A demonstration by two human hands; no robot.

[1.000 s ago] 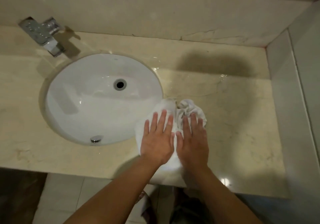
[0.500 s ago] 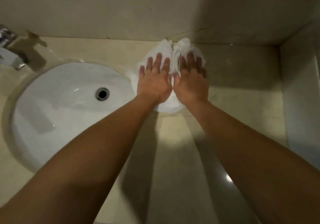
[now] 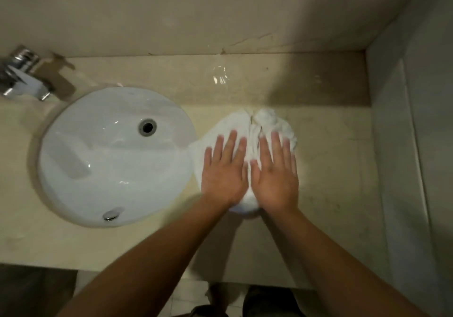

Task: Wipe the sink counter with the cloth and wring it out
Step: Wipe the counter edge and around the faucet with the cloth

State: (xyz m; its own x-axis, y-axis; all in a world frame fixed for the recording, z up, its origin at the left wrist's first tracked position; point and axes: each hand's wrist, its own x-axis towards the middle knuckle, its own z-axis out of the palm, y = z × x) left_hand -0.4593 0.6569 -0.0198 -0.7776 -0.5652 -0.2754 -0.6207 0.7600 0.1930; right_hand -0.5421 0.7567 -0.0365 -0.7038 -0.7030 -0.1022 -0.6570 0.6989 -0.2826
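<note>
White cloth [image 3: 245, 130] bunched on worktop [image 3: 331, 169] beside sink [image 3: 98, 164]; left hand [image 3: 224, 173] and right hand [image 3: 275, 175] flat, fingers straight, pressing for wiping contact.

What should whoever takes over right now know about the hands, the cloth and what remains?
Left hand and right hand: both flat, fingers straight, pressing the white cloth.
Cloth: bunched on the counter, just right of the sink basin.
Done: wiping under way; a wet patch shows near the back wall.
Left: finish wiping, then wring the cloth out.
</note>
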